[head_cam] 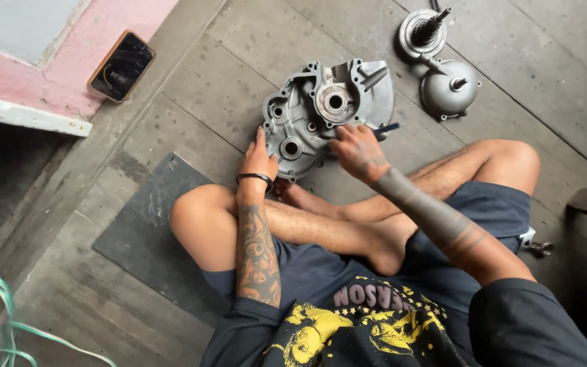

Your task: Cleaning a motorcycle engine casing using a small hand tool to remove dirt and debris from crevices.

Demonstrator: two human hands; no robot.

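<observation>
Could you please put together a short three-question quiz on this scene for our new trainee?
1. True or false: the left hand rests on the edge of the grey engine case half.
2. Which thing does the right hand hold against the case? A) a blue-handled tool B) a hammer C) a rag
3. What lies on the pink ledge at upper left?

Key: 1 true; 2 A; 3 a phone, screen up.

Grey plank floor [239, 75], pink wall [69, 61]
</observation>
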